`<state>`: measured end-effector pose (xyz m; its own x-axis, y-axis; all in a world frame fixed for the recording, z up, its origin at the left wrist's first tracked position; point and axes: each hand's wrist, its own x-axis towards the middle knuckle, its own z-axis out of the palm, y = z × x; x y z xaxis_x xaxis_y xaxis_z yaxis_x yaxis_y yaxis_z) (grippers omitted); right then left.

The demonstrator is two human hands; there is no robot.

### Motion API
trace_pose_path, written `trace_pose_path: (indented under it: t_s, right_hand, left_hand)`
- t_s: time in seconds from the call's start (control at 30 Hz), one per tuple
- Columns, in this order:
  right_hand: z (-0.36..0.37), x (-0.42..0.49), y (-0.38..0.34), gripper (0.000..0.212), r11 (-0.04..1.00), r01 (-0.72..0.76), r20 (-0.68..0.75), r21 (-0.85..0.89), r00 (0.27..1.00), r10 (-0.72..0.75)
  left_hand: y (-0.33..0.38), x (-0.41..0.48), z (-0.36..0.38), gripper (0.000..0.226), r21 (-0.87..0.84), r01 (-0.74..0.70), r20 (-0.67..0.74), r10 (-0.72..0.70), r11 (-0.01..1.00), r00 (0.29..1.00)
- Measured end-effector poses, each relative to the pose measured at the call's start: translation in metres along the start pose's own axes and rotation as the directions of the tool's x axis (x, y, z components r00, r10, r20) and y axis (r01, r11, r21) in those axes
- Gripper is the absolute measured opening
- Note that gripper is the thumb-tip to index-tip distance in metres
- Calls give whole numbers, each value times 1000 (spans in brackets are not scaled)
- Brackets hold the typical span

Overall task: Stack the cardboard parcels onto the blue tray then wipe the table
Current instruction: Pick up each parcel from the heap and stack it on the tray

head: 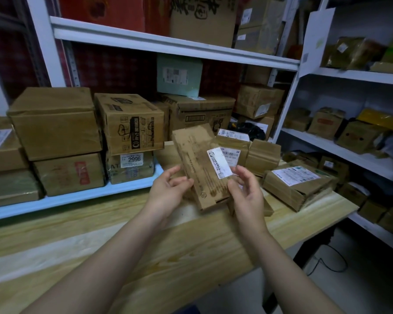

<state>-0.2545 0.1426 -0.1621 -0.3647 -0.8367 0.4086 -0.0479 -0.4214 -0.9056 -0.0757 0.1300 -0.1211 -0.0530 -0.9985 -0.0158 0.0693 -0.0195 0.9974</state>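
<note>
A flat, worn cardboard parcel (200, 164) with a white label is held tilted above the wooden table (145, 245). My left hand (168, 189) grips its left edge. My right hand (245, 191) holds its lower right corner by the label. Behind it lie more small parcels: two taped ones (262, 156) and a larger one with a white label (297, 184) at the table's right end. Another small parcel (268, 208) is mostly hidden under my right hand. No blue tray can be made out for certain.
A pale blue shelf board (77, 198) behind the table carries stacked cartons (55, 123). White metal shelving (340, 146) full of boxes stands at the right. A black cable (327, 261) lies on the floor under the table's right end.
</note>
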Motion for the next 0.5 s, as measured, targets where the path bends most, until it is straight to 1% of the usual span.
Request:
trace_pose_path:
  t_s: [0.03, 0.07, 0.13, 0.3, 0.5]
  right_hand:
    - [1, 1, 0, 31, 989, -102, -28, 103, 994, 106]
    - [0, 3, 1, 33, 966, -174, -45, 192, 981, 186]
    - [-3, 7, 5, 33, 932, -230, -62, 280, 965, 256]
    - [-8, 7, 4, 30, 917, -261, -22, 303, 960, 280]
    - [-9, 7, 3, 32, 951, -228, 25, 208, 973, 228]
  left_hand:
    - [-1, 0, 1, 54, 7, 1, 5, -1, 1000, 1000]
    - [-2, 0, 3, 55, 11, 2, 12, -2, 1000, 1000]
    - [-3, -1, 4, 53, 25, -5, 26, 4, 1000, 1000]
    - [-1, -2, 4, 42, 34, -44, 32, 42, 998, 999]
    - [0, -1, 4, 37, 4, -50, 15, 50, 999, 999]
